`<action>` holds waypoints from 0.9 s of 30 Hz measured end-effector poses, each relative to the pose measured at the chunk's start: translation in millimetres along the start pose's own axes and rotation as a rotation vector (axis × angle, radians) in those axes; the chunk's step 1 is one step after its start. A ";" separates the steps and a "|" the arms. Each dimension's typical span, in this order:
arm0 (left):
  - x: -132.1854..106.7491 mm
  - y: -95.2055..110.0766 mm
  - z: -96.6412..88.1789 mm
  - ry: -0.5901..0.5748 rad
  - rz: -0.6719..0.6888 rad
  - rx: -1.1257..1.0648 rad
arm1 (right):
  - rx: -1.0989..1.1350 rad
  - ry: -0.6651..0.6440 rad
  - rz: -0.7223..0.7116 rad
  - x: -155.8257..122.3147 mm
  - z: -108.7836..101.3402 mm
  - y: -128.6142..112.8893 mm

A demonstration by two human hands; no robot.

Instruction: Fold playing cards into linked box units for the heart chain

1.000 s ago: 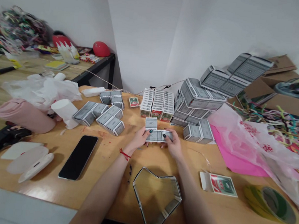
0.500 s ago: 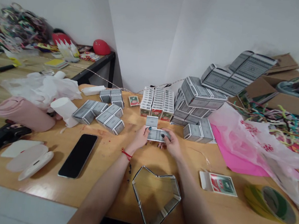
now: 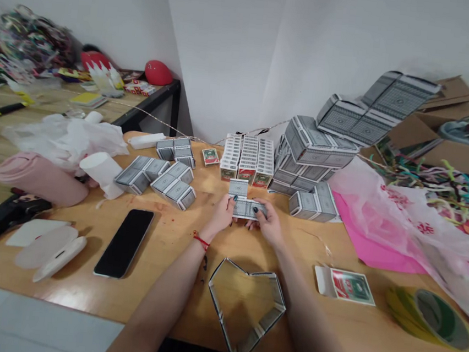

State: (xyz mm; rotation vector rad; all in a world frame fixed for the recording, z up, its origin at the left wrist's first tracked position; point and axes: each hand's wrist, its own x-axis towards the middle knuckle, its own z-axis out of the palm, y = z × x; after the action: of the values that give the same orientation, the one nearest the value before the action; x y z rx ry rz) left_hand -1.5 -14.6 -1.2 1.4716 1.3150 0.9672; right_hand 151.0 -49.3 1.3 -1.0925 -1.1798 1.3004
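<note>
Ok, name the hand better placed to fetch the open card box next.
Probably the right hand: the open card box lies outside the right forearm; the left hand would have to cross. Both hold the patterned card piece.

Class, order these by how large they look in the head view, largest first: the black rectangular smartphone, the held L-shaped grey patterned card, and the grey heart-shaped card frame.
1. Heart-shaped frame
2. Smartphone
3. L-shaped card

The frame's nearness to the camera may exaggerate its lead.

Lane open over tan wooden tabletop [image 3: 167, 235], between flat black phone [image 3: 123, 243] and left hand [image 3: 222, 214]. White card-box rows [image 3: 248, 156] block ahead, tall grey patterned box stack [image 3: 319, 142] ahead-right, heart-shaped grey card frame [image 3: 262, 328] between forearms [image 3: 172, 287].
</note>
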 end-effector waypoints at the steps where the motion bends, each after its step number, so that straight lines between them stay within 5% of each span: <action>1: 0.0 -0.3 0.1 -0.002 0.006 0.002 | -0.002 -0.004 0.003 -0.1 0.1 0.0; 27: -1.2 3.0 4.9 -0.008 -0.002 -0.124 | -0.023 -0.127 -0.001 -0.1 3.1 1.8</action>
State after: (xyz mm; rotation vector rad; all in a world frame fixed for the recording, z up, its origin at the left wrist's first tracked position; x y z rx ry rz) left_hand 3.8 -16.5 0.3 1.3785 1.2280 1.0221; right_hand 147.7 -49.6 -0.1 -1.0381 -1.2914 1.3747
